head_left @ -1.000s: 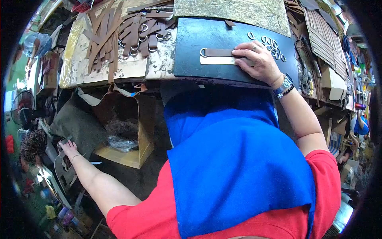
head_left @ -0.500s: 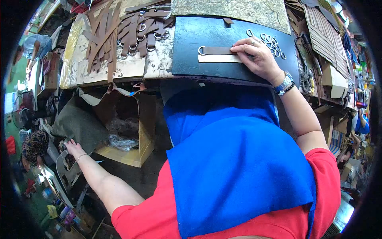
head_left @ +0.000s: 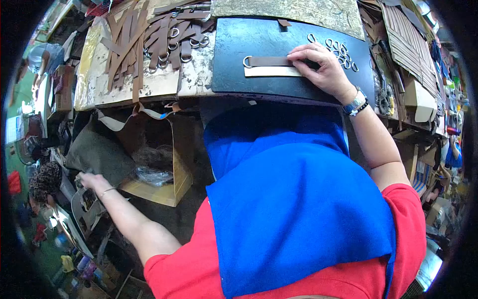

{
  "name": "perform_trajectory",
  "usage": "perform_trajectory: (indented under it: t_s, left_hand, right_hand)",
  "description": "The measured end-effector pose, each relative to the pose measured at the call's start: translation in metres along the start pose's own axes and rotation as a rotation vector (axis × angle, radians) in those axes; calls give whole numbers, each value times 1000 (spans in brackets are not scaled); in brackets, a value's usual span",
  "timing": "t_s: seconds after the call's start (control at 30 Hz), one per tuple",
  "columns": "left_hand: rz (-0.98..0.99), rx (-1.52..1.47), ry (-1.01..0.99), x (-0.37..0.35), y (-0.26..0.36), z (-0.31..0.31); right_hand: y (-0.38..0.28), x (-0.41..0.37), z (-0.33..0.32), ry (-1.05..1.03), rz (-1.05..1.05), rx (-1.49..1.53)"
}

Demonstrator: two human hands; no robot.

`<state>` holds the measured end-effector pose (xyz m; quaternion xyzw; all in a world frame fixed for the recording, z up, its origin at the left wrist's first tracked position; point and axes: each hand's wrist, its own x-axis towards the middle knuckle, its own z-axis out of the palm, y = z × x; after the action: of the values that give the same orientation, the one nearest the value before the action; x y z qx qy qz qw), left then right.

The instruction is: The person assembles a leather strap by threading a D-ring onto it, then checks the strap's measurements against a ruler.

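On the black board (head_left: 239, 45), my right hand (head_left: 326, 70) pinches the right end of a brown leather strap (head_left: 271, 61) between thumb and fingers. A metal D-ring (head_left: 247, 62) sits at the strap's left end. Just below lies a pale strip (head_left: 271, 72), its right end running towards my thumb. Several loose D-rings (head_left: 338, 50) are scattered beyond my fingers. Low at the left, my left hand (head_left: 93, 181) is beside a dark grey-green cloth (head_left: 97, 154) and a grey chair-like frame (head_left: 84, 212). Its fingers are drawn together; what they hold, if anything, is too small to make out.
Brown straps (head_left: 130, 45) and straps fitted with rings (head_left: 164, 45) are heaped at the back left. A mottled board (head_left: 289, 10) lies behind the black one. An open cardboard box (head_left: 181, 179) stands under the table. More strips (head_left: 411, 42) are stacked at the right.
My left hand's fingers, spread before, have drawn together near the cloth's lower edge. My right hand keeps its pinch on the strap. The whole view has shifted slightly.
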<state>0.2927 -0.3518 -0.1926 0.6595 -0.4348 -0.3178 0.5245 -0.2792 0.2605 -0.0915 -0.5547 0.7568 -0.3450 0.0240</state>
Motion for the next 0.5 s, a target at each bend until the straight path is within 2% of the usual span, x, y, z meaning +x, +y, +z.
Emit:
perform_trajectory:
  t_s: [0.03, 0.1, 0.13, 0.17, 0.2, 0.27, 0.33, 0.43, 0.5]
  left_hand:
    - [212, 71, 22, -8, 0, 12]
    - [651, -32, -155, -193, 69, 60]
    - [693, -28, -406, -256, 84, 71]
    - [693, -156, -624, -326, 90, 83]
    - [783, -72, -789, -399, 110, 85]
    - [1294, 91, -1063, -476, 132, 83]
    - [1357, 18, -1240, -524, 141, 90]
    - [1472, 134, -1199, -561, 135, 102]
    - [1471, 229, -1211, -570, 128, 108]
  right_hand:
    - [0, 1, 0, 9, 12, 25]
    - [1, -1, 0, 30, 44, 69]
    - [1, -2, 0, 39, 64, 90]
    - [1, -2, -1, 42, 83, 107]
    - [2, -2, -3, 42, 98, 122]
    - [5, -3, -2, 74, 165, 194]
    - [10, -7, -3, 84, 216, 253]
    - [11, -10, 3, 130, 316, 449]
    - [10, -10, 3, 108, 321, 458]
